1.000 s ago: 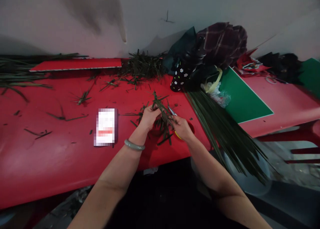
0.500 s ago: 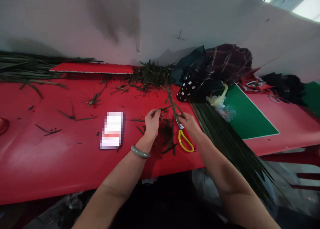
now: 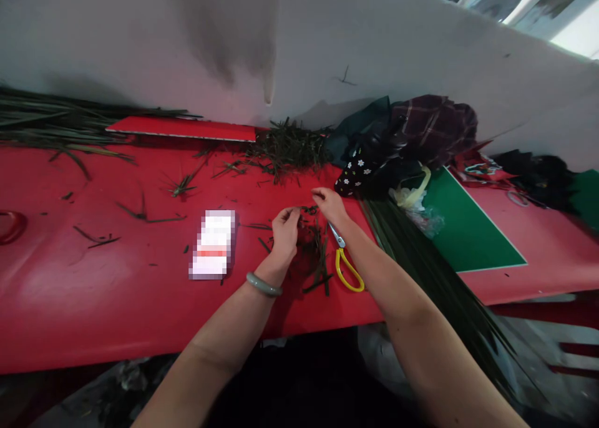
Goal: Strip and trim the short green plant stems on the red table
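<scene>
Hands at work over cut leaf strips (image 3: 312, 246), which lie midway along the red table (image 3: 93, 291), toward its front edge. Left hand (image 3: 284, 227) pinches one strip, fingertips closed on it. Right hand (image 3: 330, 204) is curled just beyond; whether it holds anything cannot be told. Scissors (image 3: 345, 267) lie beside the right wrist. The strips look light, thin and pliant, and are best pinched near an end.

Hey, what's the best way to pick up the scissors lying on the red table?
Take the scissors by the yellow handle loops, coming in from the near table edge. They lie flat, with the loops toward you and the blades pointing away, toward the right hand, so your fingers stay clear of the blades.
</scene>
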Demonstrator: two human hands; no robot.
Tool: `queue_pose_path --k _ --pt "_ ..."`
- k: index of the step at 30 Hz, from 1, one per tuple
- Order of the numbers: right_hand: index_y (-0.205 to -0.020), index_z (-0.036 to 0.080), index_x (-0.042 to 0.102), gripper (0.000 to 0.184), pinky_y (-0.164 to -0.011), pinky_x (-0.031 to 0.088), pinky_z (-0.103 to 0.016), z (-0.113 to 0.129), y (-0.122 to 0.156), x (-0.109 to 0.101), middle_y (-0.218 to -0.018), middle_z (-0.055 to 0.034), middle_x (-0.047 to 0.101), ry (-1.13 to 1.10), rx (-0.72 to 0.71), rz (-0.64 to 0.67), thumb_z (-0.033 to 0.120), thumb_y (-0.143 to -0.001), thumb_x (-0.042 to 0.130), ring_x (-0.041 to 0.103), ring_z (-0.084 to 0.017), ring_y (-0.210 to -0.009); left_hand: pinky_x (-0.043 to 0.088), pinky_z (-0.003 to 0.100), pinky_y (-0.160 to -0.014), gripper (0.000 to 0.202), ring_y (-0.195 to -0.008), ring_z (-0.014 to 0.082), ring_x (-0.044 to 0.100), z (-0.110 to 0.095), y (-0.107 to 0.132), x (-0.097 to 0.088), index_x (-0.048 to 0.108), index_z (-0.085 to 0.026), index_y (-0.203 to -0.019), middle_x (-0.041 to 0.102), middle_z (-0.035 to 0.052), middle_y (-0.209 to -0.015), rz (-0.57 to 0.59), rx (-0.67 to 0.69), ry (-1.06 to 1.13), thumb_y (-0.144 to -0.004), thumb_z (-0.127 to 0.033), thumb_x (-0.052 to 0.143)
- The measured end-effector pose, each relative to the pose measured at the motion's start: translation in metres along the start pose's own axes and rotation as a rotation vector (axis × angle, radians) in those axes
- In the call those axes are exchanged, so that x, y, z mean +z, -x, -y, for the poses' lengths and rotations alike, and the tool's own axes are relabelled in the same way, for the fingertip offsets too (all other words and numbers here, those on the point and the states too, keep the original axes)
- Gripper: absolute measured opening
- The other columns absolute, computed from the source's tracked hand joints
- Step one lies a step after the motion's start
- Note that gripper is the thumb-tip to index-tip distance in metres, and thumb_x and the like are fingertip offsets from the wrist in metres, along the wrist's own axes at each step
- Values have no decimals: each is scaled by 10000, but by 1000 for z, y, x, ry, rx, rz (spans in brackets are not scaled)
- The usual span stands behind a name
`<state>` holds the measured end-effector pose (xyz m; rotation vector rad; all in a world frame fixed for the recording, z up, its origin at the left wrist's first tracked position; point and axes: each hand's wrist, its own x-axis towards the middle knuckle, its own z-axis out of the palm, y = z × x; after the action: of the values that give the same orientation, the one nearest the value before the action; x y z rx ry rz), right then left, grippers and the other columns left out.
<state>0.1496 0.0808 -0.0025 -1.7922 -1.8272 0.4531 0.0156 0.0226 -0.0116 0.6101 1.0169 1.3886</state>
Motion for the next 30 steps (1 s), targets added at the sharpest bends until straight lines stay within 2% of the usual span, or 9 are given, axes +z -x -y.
queue_pose_path --k 3,7,9,13,16,20,25,28,30 --pt "-1141 158 530 368 -928 381 -339 -22 14 -2 -1169 -89 564 289 -43 97 188 -781 458 510 -199 -1064 323 176 -446 120 -434 51 426 1 -1 0 555 -140 -654 496 -50 -502 2 -9 -2 -654 -260 568" --pt "-1211 163 468 424 -964 333 -337 -27 15 4 -1231 -83 517 453 -142 206 152 -788 439 435 -202 -1133 326 172 -448 116 -426 49 430 0 -4 -2 547 -137 -638 495 -49 -486 -25 5 -31 -653 -251 567" --pt "-1178 164 502 395 -939 342 -343 -22 13 6 -1178 -98 546 506 -155 220 148 -790 431 445 -213 -1101 323 171 -441 115 -418 46 426 -1 -6 -3 540 -138 -634 498 -49 -487 -46 15 -36 -653 -248 567" --pt "-957 170 633 251 -884 360 -333 -17 12 4 -993 -101 621 538 -148 226 188 -795 443 485 -218 -1004 325 171 -434 96 -409 46 423 -2 -7 -3 540 -141 -643 502 -49 -494 -62 10 -26 -654 -234 563" --pt "-904 167 642 220 -858 375 -311 -17 17 -3 -945 -88 643 455 -117 195 201 -796 453 524 -197 -943 331 169 -440 88 -413 45 426 -1 -8 -3 545 -140 -639 501 -49 -489 -59 8 -26 -655 -225 561" --pt "-925 184 622 213 -797 412 -283 -12 31 -15 -945 -52 659 212 -34 87 217 -794 457 573 -170 -883 330 167 -438 99 -422 49 431 2 -8 -4 562 -140 -642 504 -46 -490 -41 24 -57 -650 -238 574" --pt "-888 167 618 190 -759 432 -265 4 62 -27 -870 -42 667 -113 -47 11 224 -764 485 597 -151 -811 333 170 -447 179 -434 46 423 6 2 -4 618 -133 -713 541 -35 -543 144 7 -81 -624 -289 627" --pt "-850 167 615 175 -731 441 -270 10 82 -28 -812 -33 661 -213 -16 5 226 -755 480 595 -148 -762 329 170 -462 253 -465 48 438 6 14 -1 638 -131 -771 564 -25 -579 264 1 -124 -600 -316 661" --pt "-836 177 610 168 -723 444 -270 10 95 -28 -805 -23 657 -253 -4 0 229 -755 472 591 -143 -751 302 168 -446 241 -455 44 420 5 21 1 637 -125 -744 542 -34 -544 307 22 -179 -606 -322 657"
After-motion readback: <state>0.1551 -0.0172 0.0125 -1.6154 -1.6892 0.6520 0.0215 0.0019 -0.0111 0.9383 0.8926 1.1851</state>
